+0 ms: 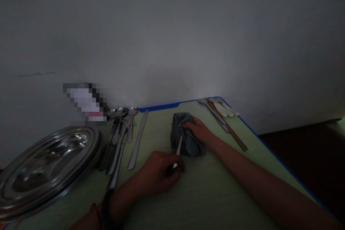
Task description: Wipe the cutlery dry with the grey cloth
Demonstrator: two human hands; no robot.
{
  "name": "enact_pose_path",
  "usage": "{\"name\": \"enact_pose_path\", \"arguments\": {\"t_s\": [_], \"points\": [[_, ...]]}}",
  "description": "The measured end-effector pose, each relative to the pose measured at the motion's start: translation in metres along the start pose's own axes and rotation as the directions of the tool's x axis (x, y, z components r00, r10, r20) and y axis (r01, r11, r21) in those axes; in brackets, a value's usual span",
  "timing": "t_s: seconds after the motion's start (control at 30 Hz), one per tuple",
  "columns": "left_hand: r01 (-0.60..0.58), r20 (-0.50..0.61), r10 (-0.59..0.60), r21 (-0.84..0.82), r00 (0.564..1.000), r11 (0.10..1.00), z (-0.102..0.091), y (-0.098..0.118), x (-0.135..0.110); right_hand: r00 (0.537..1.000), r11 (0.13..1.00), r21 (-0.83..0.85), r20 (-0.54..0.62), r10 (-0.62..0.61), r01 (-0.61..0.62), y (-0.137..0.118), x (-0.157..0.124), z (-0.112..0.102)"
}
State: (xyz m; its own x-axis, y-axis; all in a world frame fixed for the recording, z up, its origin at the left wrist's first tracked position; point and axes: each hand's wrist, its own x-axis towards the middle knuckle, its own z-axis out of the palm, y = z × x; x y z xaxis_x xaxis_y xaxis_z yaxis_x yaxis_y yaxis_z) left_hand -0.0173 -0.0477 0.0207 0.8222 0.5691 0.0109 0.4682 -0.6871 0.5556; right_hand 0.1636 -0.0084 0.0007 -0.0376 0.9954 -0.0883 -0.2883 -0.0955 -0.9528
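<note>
My left hand (163, 172), low in the middle of the view, is closed around the near end of a slim metal piece of cutlery (179, 146). Its far end runs into a grey-green cloth (192, 145), which hides what kind of utensil it is. Fingers bent, my right hand (201, 132) grips the cloth around that hidden end, thumb on top. Both hands are just above the green tabletop (215, 179). A table knife (138, 140) lies left of the cloth, apart from both hands.
Stacked oval metal plates (93, 138) stand at the left. Beside them lie a heap of spoons (133, 111) and other cutlery. At the back right are brown chopsticks (237, 138), metal cutlery (215, 115) and white-handled pieces (221, 110). A wall (172, 43) borders the table's far side.
</note>
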Motion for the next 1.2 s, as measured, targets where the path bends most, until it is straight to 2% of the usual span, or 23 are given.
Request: {"name": "enact_pose_path", "arguments": {"t_s": [0.13,0.37,0.57,0.67,0.77,0.87,0.97,1.1,1.2], "points": [[-0.003,0.004,0.003,0.003,1.000,1.000,0.001,-0.002,-0.001,1.000,0.998,0.064,0.019,0.000,-0.001,0.005,0.003,0.001],[0.008,0.000,-0.008,0.015,1.000,1.000,0.003,-0.004,0.000,0.999,0.994,0.102,-0.024,-0.023,0.026,0.011,0.006,0.001],[0.004,-0.007,-0.004,-0.048,1.000,0.999,-0.004,0.001,-0.003,0.993,0.956,0.282,-0.050,0.103,-0.085,0.004,0.005,0.004],[0.035,-0.012,-0.036,-0.092,0.999,0.995,-0.009,0.004,-0.005,0.987,0.919,0.365,-0.002,0.161,-0.149,0.000,0.005,0.003],[0.072,-0.008,-0.073,-0.104,0.997,0.992,-0.010,0.004,-0.006,0.983,0.913,0.368,0.025,0.179,-0.176,-0.001,0.006,0.001],[0.091,-0.007,-0.092,-0.136,0.996,0.987,-0.007,0.001,-0.005,0.985,0.946,0.310,-0.110,0.134,-0.094,0.000,0.005,0.001],[0.052,0.008,-0.051,-0.193,0.999,0.980,-0.007,0.000,-0.005,0.969,0.967,0.252,-0.231,0.084,-0.024,0.001,0.003,0.003],[-0.045,-0.011,0.043,-0.234,0.999,0.971,-0.011,0.004,-0.008,0.957,0.987,0.161,-0.288,0.043,0.004,0.002,0.003,0.005],[-0.051,-0.001,0.052,-0.255,0.999,0.966,-0.012,0.006,-0.008,0.958,0.990,0.135,-0.285,-0.010,0.051,0.005,0.004,0.005]]}}
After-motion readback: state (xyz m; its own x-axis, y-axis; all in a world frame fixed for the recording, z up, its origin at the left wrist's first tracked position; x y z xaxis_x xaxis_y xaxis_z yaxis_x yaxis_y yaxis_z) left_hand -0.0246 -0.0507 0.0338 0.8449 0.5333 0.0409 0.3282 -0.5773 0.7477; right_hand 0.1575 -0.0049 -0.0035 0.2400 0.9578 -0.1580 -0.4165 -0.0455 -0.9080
